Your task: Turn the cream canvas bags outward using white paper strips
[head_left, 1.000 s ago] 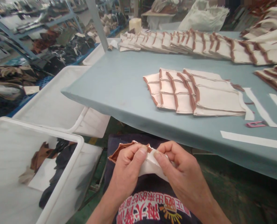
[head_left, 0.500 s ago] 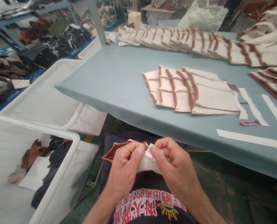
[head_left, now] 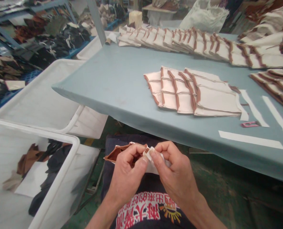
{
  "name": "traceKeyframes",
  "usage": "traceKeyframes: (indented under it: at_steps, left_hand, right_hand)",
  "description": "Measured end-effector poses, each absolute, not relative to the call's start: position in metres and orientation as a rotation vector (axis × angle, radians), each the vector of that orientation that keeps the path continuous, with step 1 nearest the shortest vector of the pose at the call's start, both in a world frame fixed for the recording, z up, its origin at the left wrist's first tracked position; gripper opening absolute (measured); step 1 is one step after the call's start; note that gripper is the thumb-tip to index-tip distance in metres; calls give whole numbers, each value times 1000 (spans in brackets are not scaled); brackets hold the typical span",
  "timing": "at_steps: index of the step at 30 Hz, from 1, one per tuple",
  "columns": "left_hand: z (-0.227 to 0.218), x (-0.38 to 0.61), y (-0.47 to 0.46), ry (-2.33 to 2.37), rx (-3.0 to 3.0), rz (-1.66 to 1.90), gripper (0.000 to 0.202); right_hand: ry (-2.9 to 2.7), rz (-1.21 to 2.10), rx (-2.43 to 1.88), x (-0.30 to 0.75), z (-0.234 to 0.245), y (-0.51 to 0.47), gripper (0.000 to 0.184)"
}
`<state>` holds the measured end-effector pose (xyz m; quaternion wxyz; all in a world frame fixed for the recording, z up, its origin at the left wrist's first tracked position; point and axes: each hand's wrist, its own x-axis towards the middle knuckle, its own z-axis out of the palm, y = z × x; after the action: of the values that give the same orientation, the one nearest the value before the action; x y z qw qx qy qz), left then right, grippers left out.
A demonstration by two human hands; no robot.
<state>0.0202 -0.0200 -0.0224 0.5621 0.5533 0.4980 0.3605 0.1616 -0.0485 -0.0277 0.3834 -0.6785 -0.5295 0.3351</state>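
Both hands meet over my lap below the table edge. My left hand [head_left: 128, 173] pinches a small fabric piece [head_left: 116, 152], brown outside with a white lining, thumb against fingers. My right hand [head_left: 173, 170] pinches the white lining of the same piece from the right, its fingers curled. On the blue-grey table [head_left: 113, 82] lies a fanned stack of cream panels with brown edging [head_left: 191, 92], well beyond both hands.
A long row of similar panels [head_left: 191, 41] lines the table's far side, more at the right edge [head_left: 275, 84]. White strips [head_left: 251, 140] and a pink buckle [head_left: 250, 124] lie right. White bins [head_left: 36, 98] stand left; the near one [head_left: 67, 178] holds dark scraps.
The hands have drawn closer together on the piece, bunching the white lining so less of it shows. The view shifted slightly.
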Motion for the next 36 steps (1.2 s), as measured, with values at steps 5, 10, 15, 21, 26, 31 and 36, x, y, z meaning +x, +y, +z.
traceKeyframes:
  at_steps: [5,10,15,21,26,31,36]
  left_hand:
    - [-21,25,-25,1309,1506,967,18]
    - [-21,25,-30,1279,1628,1045,17]
    - [-18,21,-32,1214,1662,1028,17]
    - [-19,18,-29,1077,1550,870,14]
    - [-19,17,-22,1055,1537,783,14]
    - [-15,15,-19,1049,1524,619,18]
    - [-20,14,-15,1052,1513,538,32]
  right_hand:
    - [-1307,1098,-1685,167,-28,-48,25]
    - [-1238,1426,-1574,175,-24,-46,34]
    - [-1140,1732,-1413,186,-25,-41,46]
    - [-938,2266,-906,192,-52,-29,67]
    - [-968,2173,-868,192,-63,-30,59]
    - [-876,2092,-921,196,-67,-31,52]
    - [-751,2202,-904,188,-74,-31,61]
